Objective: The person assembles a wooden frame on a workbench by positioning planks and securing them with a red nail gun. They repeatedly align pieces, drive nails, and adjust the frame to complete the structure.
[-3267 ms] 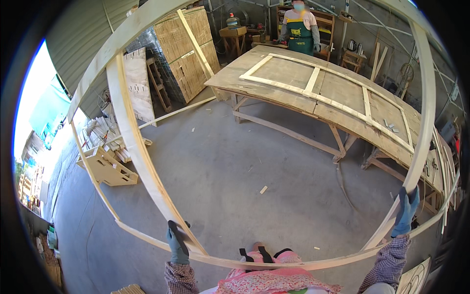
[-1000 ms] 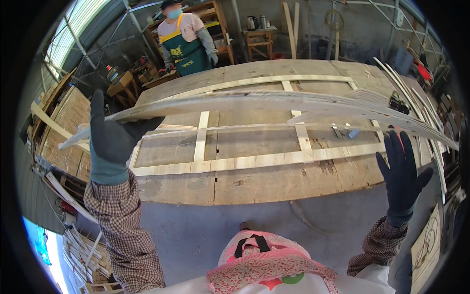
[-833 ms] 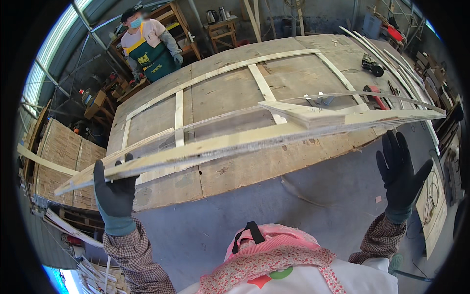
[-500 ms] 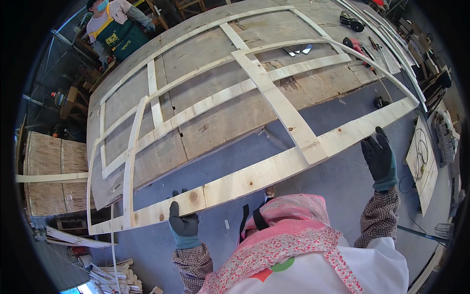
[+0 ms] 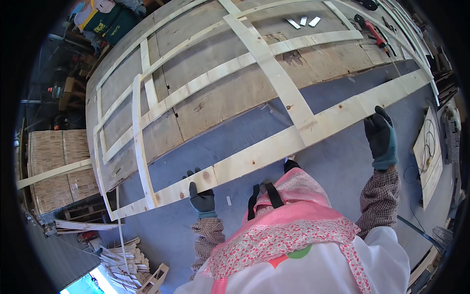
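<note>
Both my hands wear dark grey and teal gloves and grip the near rail of a pale wooden frame [image 5: 254,161]. My left hand [image 5: 201,197] is closed round the rail left of its middle, thumb in front and fingertips showing behind. Farther right, my right hand [image 5: 382,137] is closed on the same rail's lower edge near its right end. The held frame tilts, its far side reaching over a large wooden worktable. Flat on that table lies a second wooden frame [image 5: 196,87], partly hidden under the held one's slats.
A red and black power tool [image 5: 372,32] and several small shiny plates [image 5: 303,21] lie on the worktable [image 5: 205,115]. A co-worker in a green apron [image 5: 110,24] stands at far left. Wood stacks [image 5: 63,166] and scrap pieces [image 5: 125,262] are on the left, a leaning board with cable [image 5: 428,157] right.
The held frame's near rail and both my hands have moved up in the picture and slightly right. The view itself has shifted too. Both hands keep their hold.
</note>
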`<act>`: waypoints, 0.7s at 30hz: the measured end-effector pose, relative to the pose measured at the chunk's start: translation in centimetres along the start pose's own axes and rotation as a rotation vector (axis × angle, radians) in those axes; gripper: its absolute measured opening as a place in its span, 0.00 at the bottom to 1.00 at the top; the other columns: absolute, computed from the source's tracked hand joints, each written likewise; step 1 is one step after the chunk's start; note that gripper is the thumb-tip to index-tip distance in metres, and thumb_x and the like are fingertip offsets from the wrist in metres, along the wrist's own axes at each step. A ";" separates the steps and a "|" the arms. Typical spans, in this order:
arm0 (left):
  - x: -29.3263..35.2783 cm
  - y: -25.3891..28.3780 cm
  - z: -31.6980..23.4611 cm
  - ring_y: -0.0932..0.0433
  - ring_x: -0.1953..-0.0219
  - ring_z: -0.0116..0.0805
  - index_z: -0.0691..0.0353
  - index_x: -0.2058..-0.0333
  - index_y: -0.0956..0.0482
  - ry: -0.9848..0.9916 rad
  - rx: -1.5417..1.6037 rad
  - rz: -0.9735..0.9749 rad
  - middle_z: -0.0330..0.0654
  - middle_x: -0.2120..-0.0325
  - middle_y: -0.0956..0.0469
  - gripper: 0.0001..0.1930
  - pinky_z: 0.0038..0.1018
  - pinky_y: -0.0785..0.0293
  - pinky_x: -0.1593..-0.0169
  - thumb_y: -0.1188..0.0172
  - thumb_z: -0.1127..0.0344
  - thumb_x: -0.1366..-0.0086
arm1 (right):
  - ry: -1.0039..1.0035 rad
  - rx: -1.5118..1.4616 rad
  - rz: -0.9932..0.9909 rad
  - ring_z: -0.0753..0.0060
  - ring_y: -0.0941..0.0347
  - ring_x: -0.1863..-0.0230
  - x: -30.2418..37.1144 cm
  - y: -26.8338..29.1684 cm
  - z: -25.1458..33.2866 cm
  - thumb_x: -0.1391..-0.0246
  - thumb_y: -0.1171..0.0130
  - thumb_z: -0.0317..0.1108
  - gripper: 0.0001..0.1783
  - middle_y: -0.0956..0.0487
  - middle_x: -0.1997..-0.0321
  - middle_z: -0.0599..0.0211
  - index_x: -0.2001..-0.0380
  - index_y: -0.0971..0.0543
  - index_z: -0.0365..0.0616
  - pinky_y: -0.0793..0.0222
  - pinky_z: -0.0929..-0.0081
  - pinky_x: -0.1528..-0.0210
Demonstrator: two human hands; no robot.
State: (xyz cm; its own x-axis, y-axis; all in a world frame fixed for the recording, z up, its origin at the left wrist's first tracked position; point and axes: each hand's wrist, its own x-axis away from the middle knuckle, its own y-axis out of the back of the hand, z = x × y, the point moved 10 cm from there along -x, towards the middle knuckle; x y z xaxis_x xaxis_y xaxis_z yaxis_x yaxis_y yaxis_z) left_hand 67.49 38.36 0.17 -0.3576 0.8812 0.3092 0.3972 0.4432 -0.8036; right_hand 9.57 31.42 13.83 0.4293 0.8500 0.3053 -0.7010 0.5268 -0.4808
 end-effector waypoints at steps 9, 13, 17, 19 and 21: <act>-8.3 -5.6 6.5 0.41 0.42 0.43 0.56 0.49 0.36 -0.114 0.065 0.018 0.39 0.47 0.35 0.20 0.41 0.47 0.39 0.52 0.75 0.40 | -0.045 0.083 -0.035 0.74 0.28 0.66 -15.2 -5.7 1.5 0.53 0.49 0.24 0.14 0.25 0.68 0.67 0.60 0.28 0.43 0.27 0.78 0.60; -12.7 -7.9 9.4 0.41 0.42 0.42 0.54 0.48 0.37 -0.101 0.168 -0.015 0.37 0.47 0.34 0.21 0.42 0.47 0.39 0.53 0.76 0.40 | -0.091 0.101 0.013 0.75 0.28 0.68 -23.9 -8.1 0.1 0.53 0.49 0.23 0.14 0.26 0.70 0.68 0.60 0.28 0.42 0.27 0.79 0.61; -17.8 -8.6 12.6 0.41 0.42 0.41 0.54 0.47 0.37 -0.093 0.191 -0.056 0.37 0.47 0.35 0.22 0.40 0.47 0.38 0.53 0.76 0.40 | -0.198 0.056 -0.037 0.72 0.28 0.70 -32.9 -9.4 -4.0 0.54 0.48 0.22 0.14 0.26 0.71 0.65 0.60 0.28 0.41 0.27 0.78 0.62; -19.6 -7.4 14.1 0.41 0.42 0.39 0.55 0.47 0.36 -0.037 0.228 -0.117 0.39 0.47 0.35 0.21 0.38 0.45 0.39 0.52 0.76 0.40 | -0.210 0.021 -0.004 0.70 0.29 0.71 -35.8 -10.5 -6.5 0.55 0.48 0.23 0.14 0.26 0.71 0.64 0.61 0.27 0.41 0.27 0.77 0.63; -21.0 -5.4 16.2 0.39 0.44 0.39 0.58 0.48 0.36 0.055 0.238 -0.176 0.43 0.48 0.34 0.20 0.37 0.42 0.40 0.51 0.75 0.40 | -0.329 0.089 -0.134 0.70 0.30 0.66 -38.1 -7.8 -9.9 0.54 0.48 0.24 0.15 0.29 0.67 0.66 0.59 0.28 0.41 0.27 0.77 0.60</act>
State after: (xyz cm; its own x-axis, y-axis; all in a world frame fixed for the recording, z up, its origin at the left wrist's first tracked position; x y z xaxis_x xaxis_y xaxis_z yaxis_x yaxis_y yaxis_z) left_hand 59.18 14.81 -10.25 -0.3549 0.8045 0.4762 0.1218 0.5448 -0.8296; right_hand 4.31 -4.96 -2.18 0.3244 0.7178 0.6161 -0.7038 0.6183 -0.3497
